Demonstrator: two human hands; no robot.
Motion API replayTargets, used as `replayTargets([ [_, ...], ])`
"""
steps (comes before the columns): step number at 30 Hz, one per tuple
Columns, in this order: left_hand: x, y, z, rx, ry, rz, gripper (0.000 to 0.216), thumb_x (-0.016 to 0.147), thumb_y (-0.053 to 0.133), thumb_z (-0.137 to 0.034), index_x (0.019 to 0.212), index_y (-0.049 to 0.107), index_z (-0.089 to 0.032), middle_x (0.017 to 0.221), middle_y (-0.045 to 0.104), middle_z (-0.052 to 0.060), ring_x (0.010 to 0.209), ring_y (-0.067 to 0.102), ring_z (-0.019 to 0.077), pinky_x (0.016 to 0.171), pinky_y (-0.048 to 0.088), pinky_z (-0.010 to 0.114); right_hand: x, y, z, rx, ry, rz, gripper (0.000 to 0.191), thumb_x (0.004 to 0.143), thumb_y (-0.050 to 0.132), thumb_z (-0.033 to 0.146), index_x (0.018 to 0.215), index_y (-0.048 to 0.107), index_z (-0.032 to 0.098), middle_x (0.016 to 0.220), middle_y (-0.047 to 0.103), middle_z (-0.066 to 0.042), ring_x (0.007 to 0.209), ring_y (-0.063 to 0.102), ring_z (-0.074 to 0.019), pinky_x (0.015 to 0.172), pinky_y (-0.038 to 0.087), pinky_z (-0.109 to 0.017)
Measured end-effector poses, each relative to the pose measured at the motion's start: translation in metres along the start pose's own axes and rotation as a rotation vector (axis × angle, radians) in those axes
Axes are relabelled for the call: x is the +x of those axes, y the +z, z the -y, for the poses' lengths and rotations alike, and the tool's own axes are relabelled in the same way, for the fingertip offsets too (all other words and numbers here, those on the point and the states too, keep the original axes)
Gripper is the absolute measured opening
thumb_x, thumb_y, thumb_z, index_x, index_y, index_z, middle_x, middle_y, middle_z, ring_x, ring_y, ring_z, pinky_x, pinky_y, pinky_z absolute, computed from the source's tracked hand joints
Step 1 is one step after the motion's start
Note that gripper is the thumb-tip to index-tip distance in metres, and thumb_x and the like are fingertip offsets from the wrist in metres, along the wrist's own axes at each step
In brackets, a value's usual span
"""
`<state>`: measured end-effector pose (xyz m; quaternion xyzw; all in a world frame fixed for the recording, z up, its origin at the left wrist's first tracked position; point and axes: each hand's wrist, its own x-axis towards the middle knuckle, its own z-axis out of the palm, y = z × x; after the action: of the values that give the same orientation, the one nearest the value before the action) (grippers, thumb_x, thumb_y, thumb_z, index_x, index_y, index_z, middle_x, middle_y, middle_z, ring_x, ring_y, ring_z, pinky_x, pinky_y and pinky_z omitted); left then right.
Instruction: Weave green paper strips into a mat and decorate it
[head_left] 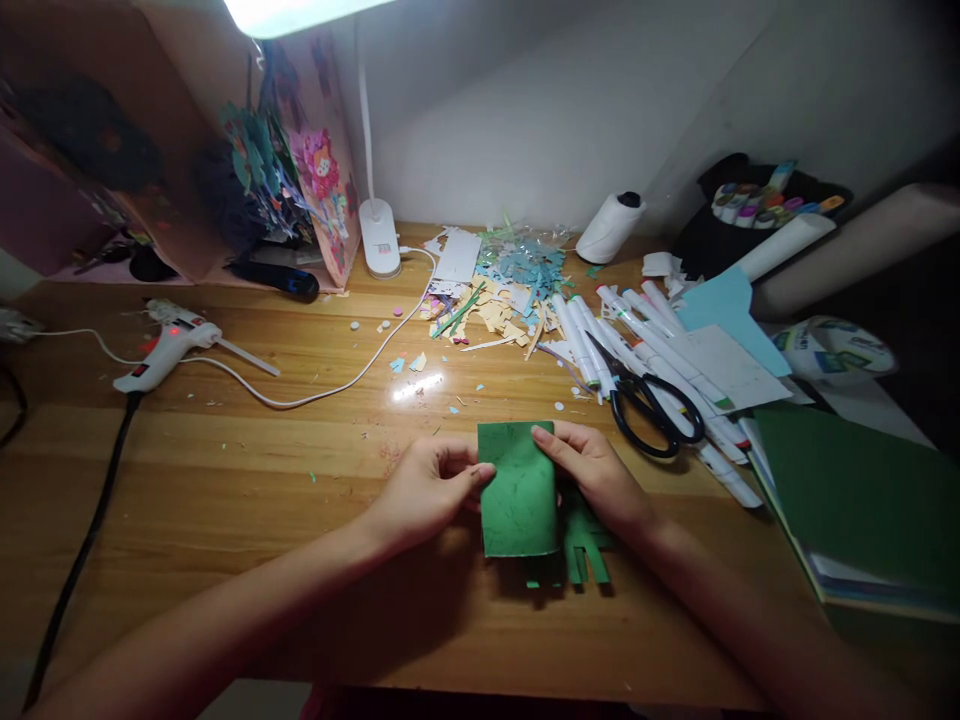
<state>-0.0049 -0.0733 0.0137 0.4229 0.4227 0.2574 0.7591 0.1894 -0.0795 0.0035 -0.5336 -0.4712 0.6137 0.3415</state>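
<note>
Lamplight is thrown over a wooden desk (247, 480) set against a pale wall. Nearest, at the lower centre of the frame, one piece of green paper (517, 495) is gripped by two hands: its left edge is pinched between thumb and fingers of the left hand (431, 485), and its upper right corner is clamped under the thumb of the right hand (596, 470), probably so that the bent piece is kept from springing open. Just below the right hand, green strips (577, 562) are seen, at least two. At right, one stack of sheets (862, 490) is laid. One pair of scissors (636, 383) is rested on loose markers (660, 350), too overlapped to be counted exactly. At left, one glue gun (161, 350) is placed well apart from the paper, perhaps for its heat. Farther back, scraps (491, 310) are heaped, and one spool (611, 228) and one black pot (697, 235) are stood near the wall.
</note>
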Motion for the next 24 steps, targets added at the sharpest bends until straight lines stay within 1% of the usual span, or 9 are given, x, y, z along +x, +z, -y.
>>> replayTargets([
  [4,-0.0001,-0.0014,-0.0030,0.038,0.011,-0.011,0.032,0.068,0.074,-0.042,0.069,0.062,-0.013,0.065,0.062,0.001,0.058,0.057,0.0109,0.057,0.046,0.023,0.0005,0.0005,-0.0016,-0.013,-0.047,-0.066,0.046,0.080,0.053,0.062,0.064,0.050,0.019,0.053,0.043,0.005,0.044,0.043,-0.0088,0.040,0.038,-0.021],
  [8,-0.0003,-0.0030,-0.0056,0.060,0.012,-0.004,0.032,0.068,0.075,-0.042,0.068,0.062,-0.012,0.063,0.061,0.000,0.057,0.058,0.0109,0.057,0.046,0.022,0.0018,-0.0008,-0.0035,-0.088,-0.049,-0.084,0.048,0.084,0.048,0.060,0.059,0.043,0.019,0.044,0.037,0.007,0.034,0.036,-0.0068,0.033,0.027,-0.020],
  [10,0.0002,-0.0039,-0.0055,0.056,0.008,0.000,0.035,0.066,0.075,-0.044,0.068,0.062,-0.012,0.062,0.061,0.000,0.056,0.057,0.0104,0.056,0.046,0.022,0.0022,-0.0010,-0.0037,-0.105,-0.069,-0.088,0.048,0.085,0.048,0.058,0.058,0.043,0.019,0.043,0.038,0.007,0.034,0.036,-0.0066,0.034,0.026,-0.020],
  [12,0.0013,-0.0052,-0.0047,0.051,0.004,-0.002,0.038,0.064,0.075,-0.047,0.070,0.063,-0.012,0.064,0.062,0.001,0.057,0.058,0.0105,0.057,0.046,0.022,0.0022,-0.0008,-0.0029,-0.091,-0.077,-0.100,0.047,0.085,0.047,0.059,0.059,0.043,0.020,0.044,0.038,0.007,0.036,0.038,-0.0073,0.035,0.029,-0.020],
  [15,0.0033,-0.0072,-0.0038,0.066,-0.008,-0.034,0.042,0.062,0.075,-0.050,0.074,0.064,-0.011,0.068,0.064,0.002,0.059,0.058,0.0116,0.057,0.047,0.023,0.0019,-0.0008,-0.0012,-0.095,-0.079,-0.044,0.046,0.084,0.047,0.061,0.062,0.044,0.020,0.049,0.040,0.007,0.040,0.042,-0.0084,0.038,0.034,-0.020],
  [17,0.0042,-0.0075,-0.0040,0.080,-0.017,-0.063,0.043,0.061,0.076,-0.050,0.074,0.065,-0.011,0.067,0.063,0.002,0.058,0.057,0.0119,0.057,0.046,0.024,0.0023,-0.0015,-0.0010,-0.146,-0.079,-0.001,0.047,0.084,0.048,0.060,0.061,0.044,0.020,0.049,0.041,0.006,0.041,0.042,-0.0083,0.039,0.033,-0.020],
  [18,0.0045,-0.0070,-0.0043,0.083,-0.016,-0.073,0.043,0.061,0.077,-0.050,0.074,0.065,-0.011,0.067,0.063,0.002,0.058,0.057,0.0120,0.056,0.046,0.024,0.0026,-0.0019,-0.0014,-0.179,-0.081,-0.001,0.047,0.084,0.048,0.060,0.060,0.043,0.020,0.048,0.041,0.006,0.041,0.041,-0.0081,0.039,0.032,-0.020],
  [22,0.0042,-0.0031,-0.0039,0.052,0.008,-0.081,0.041,0.063,0.075,-0.050,0.074,0.064,-0.013,0.068,0.062,0.002,0.061,0.055,0.0119,0.057,0.043,0.022,0.0034,-0.0026,-0.0048,-0.250,-0.109,-0.085,0.050,0.084,0.047,0.061,0.056,0.039,0.020,0.046,0.037,0.006,0.039,0.038,-0.0078,0.038,0.027,-0.021],
  [24,0.0035,-0.0016,-0.0022,0.004,-0.005,-0.048,0.041,0.065,0.074,-0.052,0.072,0.061,-0.013,0.063,0.056,-0.001,0.057,0.051,0.0092,0.055,0.040,0.021,0.0033,-0.0024,-0.0062,-0.258,-0.123,-0.121,0.050,0.084,0.047,0.061,0.056,0.038,0.021,0.047,0.037,0.006,0.040,0.038,-0.0083,0.039,0.028,-0.022],
])
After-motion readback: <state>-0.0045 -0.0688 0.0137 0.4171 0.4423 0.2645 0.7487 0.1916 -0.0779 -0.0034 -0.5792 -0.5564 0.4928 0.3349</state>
